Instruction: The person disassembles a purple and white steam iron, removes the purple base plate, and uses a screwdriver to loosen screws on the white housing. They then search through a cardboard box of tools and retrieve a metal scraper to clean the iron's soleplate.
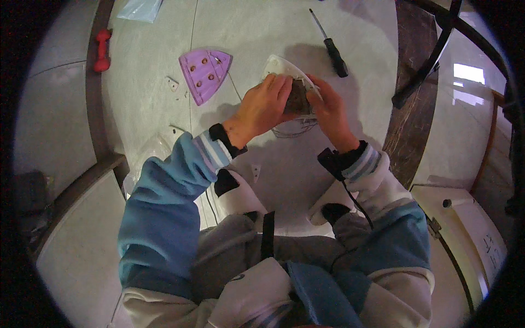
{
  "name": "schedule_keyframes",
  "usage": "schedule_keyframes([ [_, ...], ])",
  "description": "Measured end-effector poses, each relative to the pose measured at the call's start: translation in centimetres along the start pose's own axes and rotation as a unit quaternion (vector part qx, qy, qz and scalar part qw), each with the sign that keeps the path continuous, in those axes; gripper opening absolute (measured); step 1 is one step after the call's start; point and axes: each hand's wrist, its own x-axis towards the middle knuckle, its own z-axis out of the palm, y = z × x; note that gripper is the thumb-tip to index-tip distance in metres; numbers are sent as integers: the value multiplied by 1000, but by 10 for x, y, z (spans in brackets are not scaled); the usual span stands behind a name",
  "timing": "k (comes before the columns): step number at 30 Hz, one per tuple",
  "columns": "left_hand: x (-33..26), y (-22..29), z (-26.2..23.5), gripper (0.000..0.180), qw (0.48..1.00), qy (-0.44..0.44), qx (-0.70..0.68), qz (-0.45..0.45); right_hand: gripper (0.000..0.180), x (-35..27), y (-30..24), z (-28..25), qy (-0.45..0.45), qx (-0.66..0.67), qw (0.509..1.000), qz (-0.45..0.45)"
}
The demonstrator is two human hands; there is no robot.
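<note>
Both of my hands are closed round a white, pointed plastic shell [284, 64], held above the pale floor. My left hand [263, 106] grips its left side, fingers bent over the rim. My right hand [331, 109] holds the opposite side, thumb at the inside edge. Between them shows a dark brown, rough-looking inside [297, 98]; its details are too dim to tell. Thin wires [295, 131] hang below the shell. Left of my hands lies a purple, pointed plate [205, 74] with several round holes or studs.
A screwdriver [332, 52] with a black handle lies beyond my right hand. Small white pieces [172, 83] lie left of the purple plate. At the far left are a red dumbbell [102, 50] and a clear plastic bag [140, 9]. A black curved frame [426, 71] stands at right.
</note>
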Motion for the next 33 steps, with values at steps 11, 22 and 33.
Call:
schedule_keyframes([
  [11,8,-8,-14,80,997,56,43,44,38,5,-16,-11,-50,13,996,69],
  [22,-8,-36,-21,41,790,-61,-528,-305,43,10,-20,-19,-31,205,975,84],
  [33,-4,-39,-22,38,827,-49,-494,-265,44,-4,-21,-6,18,115,993,8],
])
